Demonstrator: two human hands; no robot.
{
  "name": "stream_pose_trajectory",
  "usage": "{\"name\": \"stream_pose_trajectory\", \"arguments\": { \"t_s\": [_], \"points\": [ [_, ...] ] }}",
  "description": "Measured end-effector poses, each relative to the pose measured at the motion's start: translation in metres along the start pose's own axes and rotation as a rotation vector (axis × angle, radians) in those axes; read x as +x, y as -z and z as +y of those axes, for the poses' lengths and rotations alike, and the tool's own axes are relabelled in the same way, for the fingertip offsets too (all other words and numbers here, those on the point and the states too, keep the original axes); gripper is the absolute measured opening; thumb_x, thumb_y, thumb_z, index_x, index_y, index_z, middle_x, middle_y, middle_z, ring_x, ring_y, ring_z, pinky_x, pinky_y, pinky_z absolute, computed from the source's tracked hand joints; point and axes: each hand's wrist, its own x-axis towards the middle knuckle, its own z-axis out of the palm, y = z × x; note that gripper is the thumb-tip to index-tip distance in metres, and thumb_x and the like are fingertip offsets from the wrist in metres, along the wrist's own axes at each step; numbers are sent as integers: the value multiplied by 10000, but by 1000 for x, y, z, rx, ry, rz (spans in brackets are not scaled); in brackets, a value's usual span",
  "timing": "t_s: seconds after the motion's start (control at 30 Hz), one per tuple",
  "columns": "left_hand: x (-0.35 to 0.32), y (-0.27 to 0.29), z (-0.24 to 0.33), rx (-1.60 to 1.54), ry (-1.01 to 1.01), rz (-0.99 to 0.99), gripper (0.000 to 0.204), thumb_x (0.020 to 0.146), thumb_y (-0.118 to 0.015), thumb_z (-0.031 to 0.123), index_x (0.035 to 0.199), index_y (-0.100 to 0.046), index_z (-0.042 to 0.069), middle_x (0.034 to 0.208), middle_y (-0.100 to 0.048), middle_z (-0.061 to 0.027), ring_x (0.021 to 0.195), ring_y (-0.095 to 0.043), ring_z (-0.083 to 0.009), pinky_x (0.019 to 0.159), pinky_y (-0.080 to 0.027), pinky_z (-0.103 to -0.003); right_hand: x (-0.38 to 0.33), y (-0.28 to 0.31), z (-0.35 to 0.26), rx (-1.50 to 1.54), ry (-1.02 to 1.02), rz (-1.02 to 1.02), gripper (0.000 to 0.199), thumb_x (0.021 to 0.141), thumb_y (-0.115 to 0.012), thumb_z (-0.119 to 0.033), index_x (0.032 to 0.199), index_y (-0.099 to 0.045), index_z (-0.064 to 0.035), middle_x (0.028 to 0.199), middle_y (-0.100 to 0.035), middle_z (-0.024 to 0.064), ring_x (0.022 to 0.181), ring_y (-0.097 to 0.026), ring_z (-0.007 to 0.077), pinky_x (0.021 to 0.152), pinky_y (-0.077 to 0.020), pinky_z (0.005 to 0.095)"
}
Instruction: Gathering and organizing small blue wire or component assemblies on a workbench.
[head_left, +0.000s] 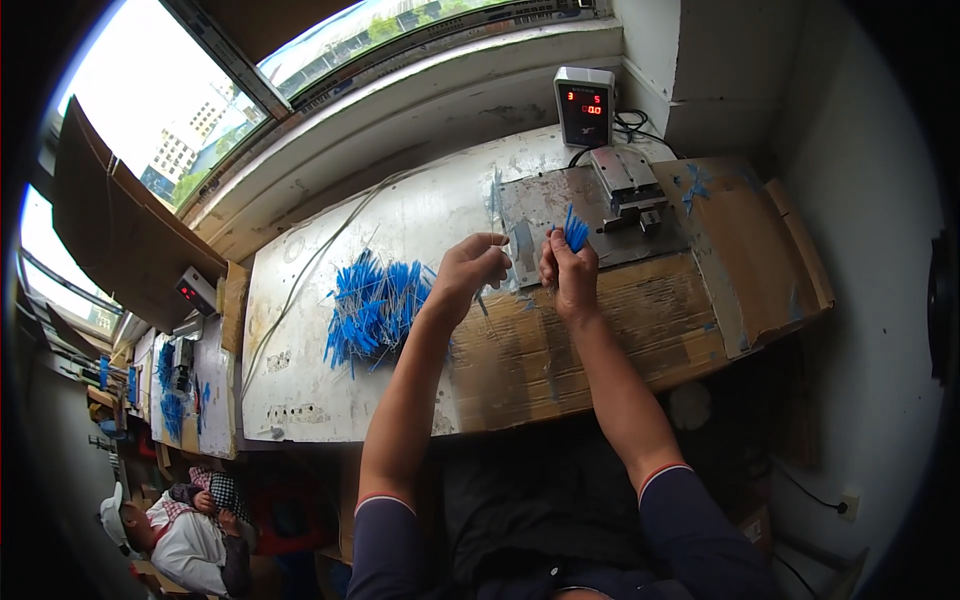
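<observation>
My right hand (pixel 572 277) is closed around a small bunch of blue-ended wires (pixel 576 230), their blue ends fanning out above the fingers. To its left, my left hand (pixel 472 264) is pinched together at the fingertips. Whatever sits in that pinch is too small to make out. A large loose heap of thin wires with blue ends (pixel 370 310) lies on the white tabletop (pixel 300 375) beside my left forearm. Beyond my right hand, a small metal clamp-like machine (pixel 624 180) stands on a dark metal plate (pixel 560 195).
A digital display box (pixel 585 108) with red digits stands behind the machine. Cardboard (pixel 560 350) covers the table's front and right side. A cable (pixel 310 260) crosses the left part. At far left, a seated person (pixel 190 535) is beside another bench (pixel 215 400).
</observation>
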Motion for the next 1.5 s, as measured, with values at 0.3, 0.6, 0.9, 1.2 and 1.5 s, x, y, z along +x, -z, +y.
{"name": "stream_pose_trajectory", "arguments": {
  "t_s": [0.3,0.6,0.9,1.2,1.5],
  "points": [
    [6,-9,4,62,41,-234,201,1000,-587,168,1107,-625,1,877,-664,-51,747,-606,-104,686,-512,-262,-5,-1,-4,-128,-179,-179,188,932,-706,-216,945,-694,-29,664,-546,-46,439,-363,-1,373,-230,195],
    [11,-12,4,-15,89,-195,275,1023,-562,251,1129,-638,9,929,-687,-68,793,-632,-112,727,-528,-257,0,3,-7,9,-118,-11,121,891,-743,-155,896,-687,-48,730,-646,17,458,-420,30,380,-287,201],
    [11,-10,-9,-151,68,-121,390,1043,-503,353,1148,-629,0,931,-670,-72,819,-634,-149,730,-515,-295,6,8,-4,61,-110,57,95,915,-706,-145,888,-671,-60,774,-683,58,471,-439,48,381,-302,212],
    [2,-29,-23,-175,-31,56,312,986,-614,227,1195,-627,-5,943,-673,-51,833,-624,-130,727,-509,-283,9,12,1,134,-189,72,104,911,-702,-143,879,-669,-49,804,-699,78,481,-460,62,387,-315,214],
    [3,-34,-39,-348,-82,185,266,939,-689,142,1154,-631,-3,889,-657,-45,747,-606,-109,629,-490,-248,4,9,0,92,-299,0,129,896,-730,-158,889,-675,-41,766,-676,59,472,-435,59,386,-290,217]
  ]
}}
